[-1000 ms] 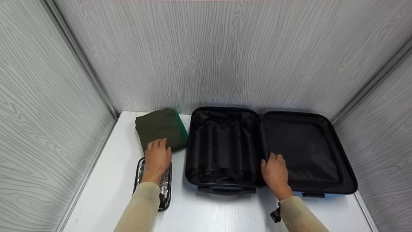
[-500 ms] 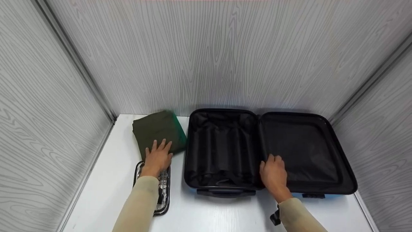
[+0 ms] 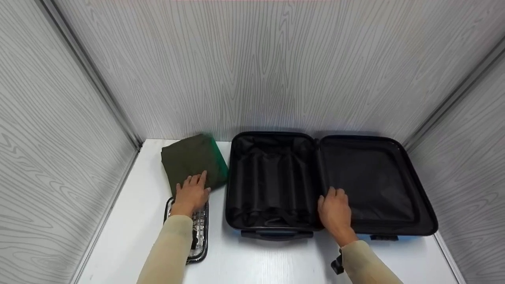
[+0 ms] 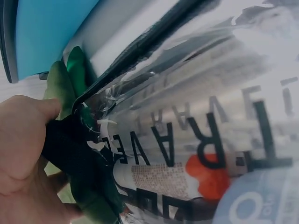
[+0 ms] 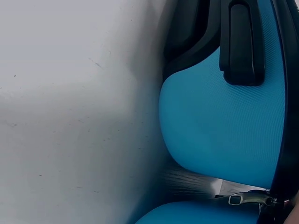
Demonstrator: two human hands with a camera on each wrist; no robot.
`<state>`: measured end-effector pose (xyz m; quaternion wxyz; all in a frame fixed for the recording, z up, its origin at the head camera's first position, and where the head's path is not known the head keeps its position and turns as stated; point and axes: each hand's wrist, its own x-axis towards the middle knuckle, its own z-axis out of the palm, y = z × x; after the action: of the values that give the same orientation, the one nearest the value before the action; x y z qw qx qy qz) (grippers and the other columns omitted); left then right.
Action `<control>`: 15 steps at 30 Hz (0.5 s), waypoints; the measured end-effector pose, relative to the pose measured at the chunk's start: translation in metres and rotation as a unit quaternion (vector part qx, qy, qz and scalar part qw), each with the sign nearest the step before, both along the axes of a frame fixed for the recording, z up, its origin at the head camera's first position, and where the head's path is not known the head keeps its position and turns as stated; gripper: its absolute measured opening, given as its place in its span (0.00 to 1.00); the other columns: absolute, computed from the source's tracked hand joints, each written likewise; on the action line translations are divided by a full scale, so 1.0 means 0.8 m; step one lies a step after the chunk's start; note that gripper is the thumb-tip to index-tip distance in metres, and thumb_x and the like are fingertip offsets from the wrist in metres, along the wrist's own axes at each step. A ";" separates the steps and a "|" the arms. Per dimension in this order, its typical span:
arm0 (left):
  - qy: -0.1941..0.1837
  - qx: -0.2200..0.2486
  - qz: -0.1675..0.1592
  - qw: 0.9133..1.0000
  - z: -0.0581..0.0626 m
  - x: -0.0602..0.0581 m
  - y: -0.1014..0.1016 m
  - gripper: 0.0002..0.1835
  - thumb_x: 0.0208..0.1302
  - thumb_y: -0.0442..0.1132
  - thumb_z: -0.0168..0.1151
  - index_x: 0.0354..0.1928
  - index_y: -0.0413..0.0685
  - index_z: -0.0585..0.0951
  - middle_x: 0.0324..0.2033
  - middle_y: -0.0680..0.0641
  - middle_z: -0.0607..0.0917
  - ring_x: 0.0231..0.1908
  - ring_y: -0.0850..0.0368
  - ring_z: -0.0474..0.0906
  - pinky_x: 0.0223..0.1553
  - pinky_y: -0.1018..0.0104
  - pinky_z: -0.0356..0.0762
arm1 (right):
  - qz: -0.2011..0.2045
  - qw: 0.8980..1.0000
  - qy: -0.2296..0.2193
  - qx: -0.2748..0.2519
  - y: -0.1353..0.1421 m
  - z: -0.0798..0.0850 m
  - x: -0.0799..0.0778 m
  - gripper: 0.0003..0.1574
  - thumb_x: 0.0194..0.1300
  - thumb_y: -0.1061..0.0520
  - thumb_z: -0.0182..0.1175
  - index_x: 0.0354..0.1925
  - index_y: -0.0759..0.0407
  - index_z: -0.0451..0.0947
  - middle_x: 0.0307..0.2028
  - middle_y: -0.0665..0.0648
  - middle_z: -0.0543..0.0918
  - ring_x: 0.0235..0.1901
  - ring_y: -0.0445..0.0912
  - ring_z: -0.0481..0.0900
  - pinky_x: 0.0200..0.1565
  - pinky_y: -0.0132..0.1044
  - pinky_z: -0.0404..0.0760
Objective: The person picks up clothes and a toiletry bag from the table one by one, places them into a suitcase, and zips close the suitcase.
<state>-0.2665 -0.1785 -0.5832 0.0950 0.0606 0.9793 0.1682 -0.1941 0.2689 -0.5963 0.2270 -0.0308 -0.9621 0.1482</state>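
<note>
My left hand point(image 3: 191, 196) rests with fingers extended on the near part of a folded dark green cloth point(image 3: 193, 156) with a bright green edge. Beneath that wrist lies a clear bag with black trim point(image 3: 200, 232); the left wrist view shows "TRAVEL" lettering point(image 4: 205, 140) on it and a bottle with an orange patch inside. To the right, a blue suitcase with black lining point(image 3: 272, 177) lies spread open. My right hand point(image 3: 335, 211) grips the inner rim of its right half, near the hinge. Only a sliver of this hand shows in the right wrist view.
The white table point(image 3: 252, 260) runs up to grey wood-grain panels point(image 3: 260, 71) at the back and sides. A black carry handle point(image 3: 277, 235) sticks out from the suitcase's front. A buckled strap point(image 5: 247, 199) shows between the suitcase halves.
The left hand's fingers have gone from curled to spread, then drawn closer together on the green cloth. The right hand stays at the suitcase rim.
</note>
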 end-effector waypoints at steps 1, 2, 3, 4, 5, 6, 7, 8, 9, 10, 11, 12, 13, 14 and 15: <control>0.004 0.000 0.002 1.000 0.000 -0.002 0.001 0.38 0.83 0.50 0.51 0.86 0.49 0.51 0.78 0.32 0.61 0.78 0.26 0.53 0.73 0.20 0.47 | -0.001 1.000 0.004 0.001 -0.001 0.000 0.000 0.26 0.73 0.59 0.65 0.56 0.81 0.76 0.42 0.75 0.78 0.40 0.69 0.80 0.33 0.62 0.85; 0.009 -0.003 0.003 1.000 -0.001 -0.005 0.001 0.39 0.82 0.50 0.53 0.86 0.50 0.51 0.77 0.31 0.62 0.76 0.24 0.55 0.71 0.19 0.50 | 0.000 1.000 0.008 0.002 -0.002 -0.001 -0.001 0.25 0.72 0.59 0.65 0.56 0.80 0.76 0.41 0.75 0.78 0.39 0.68 0.80 0.33 0.61 0.85; 0.014 -0.011 0.003 1.000 -0.001 -0.007 0.002 0.39 0.81 0.50 0.54 0.86 0.50 0.52 0.75 0.29 0.62 0.74 0.23 0.57 0.70 0.19 0.53 | 0.001 1.000 0.012 0.004 -0.003 -0.002 -0.001 0.24 0.72 0.59 0.66 0.55 0.80 0.77 0.41 0.75 0.78 0.38 0.68 0.80 0.32 0.61 0.84; 0.016 -0.016 0.004 1.000 -0.003 -0.010 0.002 0.40 0.80 0.50 0.56 0.86 0.51 0.52 0.75 0.28 0.61 0.73 0.22 0.58 0.68 0.18 0.56 | 0.001 1.000 0.013 0.006 -0.004 -0.003 -0.001 0.23 0.72 0.59 0.66 0.54 0.80 0.77 0.40 0.74 0.77 0.38 0.68 0.80 0.32 0.60 0.84; 0.018 -0.020 0.006 1.000 -0.004 -0.011 0.001 0.40 0.80 0.49 0.57 0.85 0.52 0.53 0.75 0.27 0.60 0.72 0.22 0.58 0.67 0.18 0.57 | 0.002 1.000 0.013 0.008 -0.005 -0.004 -0.001 0.23 0.72 0.59 0.66 0.53 0.79 0.77 0.40 0.74 0.77 0.37 0.67 0.79 0.31 0.60 0.84; 0.017 -0.024 0.008 1.000 -0.005 -0.012 0.000 0.40 0.79 0.49 0.57 0.85 0.52 0.54 0.76 0.27 0.58 0.72 0.21 0.55 0.67 0.18 0.57 | 0.004 1.000 0.011 0.009 -0.006 -0.004 -0.001 0.23 0.72 0.59 0.66 0.53 0.79 0.77 0.39 0.73 0.77 0.37 0.67 0.79 0.31 0.60 0.84; 0.014 -0.027 0.009 0.999 -0.007 -0.013 -0.001 0.39 0.79 0.47 0.57 0.85 0.52 0.55 0.78 0.28 0.55 0.74 0.20 0.52 0.67 0.17 0.56 | 0.006 1.000 0.009 0.010 -0.007 -0.004 -0.002 0.22 0.72 0.59 0.66 0.53 0.79 0.77 0.39 0.73 0.77 0.37 0.67 0.79 0.31 0.60 0.84; 0.011 -0.029 0.010 0.999 -0.008 -0.013 -0.002 0.38 0.79 0.46 0.57 0.85 0.51 0.56 0.79 0.28 0.52 0.76 0.19 0.49 0.68 0.17 0.53 | 0.008 1.000 0.006 0.011 -0.008 -0.004 -0.002 0.22 0.72 0.59 0.65 0.52 0.79 0.77 0.39 0.73 0.77 0.37 0.67 0.79 0.31 0.60 0.84; 0.005 -0.026 0.009 1.000 -0.008 -0.013 -0.003 0.37 0.79 0.44 0.56 0.84 0.50 0.57 0.81 0.29 0.49 0.78 0.19 0.44 0.70 0.17 0.49 | 0.009 1.000 0.002 0.010 -0.009 -0.004 -0.003 0.23 0.72 0.59 0.65 0.53 0.79 0.77 0.40 0.73 0.77 0.37 0.67 0.79 0.31 0.60 0.84; -0.003 -0.023 0.010 1.000 -0.008 -0.012 -0.004 0.36 0.79 0.42 0.54 0.84 0.49 0.56 0.83 0.31 0.46 0.79 0.20 0.39 0.71 0.17 0.45 | 0.011 1.000 -0.002 0.008 -0.010 -0.004 -0.003 0.23 0.73 0.59 0.65 0.54 0.79 0.76 0.40 0.73 0.77 0.38 0.67 0.79 0.31 0.61 0.84; -0.008 -0.020 0.009 1.000 -0.007 -0.011 -0.005 0.35 0.79 0.40 0.53 0.84 0.47 0.57 0.84 0.32 0.45 0.80 0.21 0.36 0.72 0.17 0.41 | 0.012 1.000 -0.005 0.007 -0.011 -0.004 -0.003 0.24 0.73 0.58 0.65 0.55 0.79 0.76 0.41 0.74 0.77 0.38 0.67 0.79 0.31 0.61 0.84; -0.012 -0.018 0.008 1.000 -0.006 -0.010 -0.005 0.35 0.79 0.39 0.51 0.84 0.45 0.57 0.84 0.33 0.45 0.80 0.22 0.33 0.72 0.17 0.38 | 0.012 1.000 -0.007 0.006 -0.011 -0.004 -0.003 0.24 0.73 0.58 0.64 0.56 0.79 0.76 0.42 0.74 0.77 0.39 0.67 0.79 0.32 0.61 0.85; -0.016 -0.015 0.006 1.000 -0.004 -0.009 -0.004 0.35 0.79 0.38 0.51 0.83 0.44 0.56 0.84 0.34 0.47 0.81 0.23 0.33 0.72 0.17 0.37 | 0.012 1.000 -0.011 0.002 -0.011 -0.003 -0.003 0.24 0.74 0.58 0.64 0.56 0.79 0.76 0.42 0.74 0.77 0.39 0.67 0.79 0.32 0.61 0.85; -0.017 -0.012 0.007 1.000 -0.001 -0.009 -0.004 0.35 0.79 0.37 0.50 0.83 0.42 0.56 0.83 0.34 0.50 0.81 0.23 0.35 0.72 0.18 0.37 | 0.012 1.000 -0.015 0.001 -0.011 -0.003 -0.003 0.24 0.74 0.58 0.63 0.57 0.79 0.76 0.43 0.74 0.77 0.40 0.67 0.80 0.31 0.61 0.85; -0.020 -0.009 0.009 1.000 0.001 -0.009 -0.005 0.36 0.79 0.38 0.50 0.84 0.42 0.54 0.83 0.34 0.52 0.81 0.25 0.37 0.72 0.18 0.37 | 0.012 1.000 -0.019 0.000 -0.011 -0.002 -0.003 0.25 0.75 0.57 0.62 0.57 0.79 0.76 0.43 0.74 0.77 0.40 0.67 0.80 0.31 0.61 0.85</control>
<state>-0.2733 -0.1824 -0.5824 0.1132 0.0475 0.9793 0.1609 -0.1967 0.2602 -0.5980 0.2070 -0.0220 -0.9664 0.1506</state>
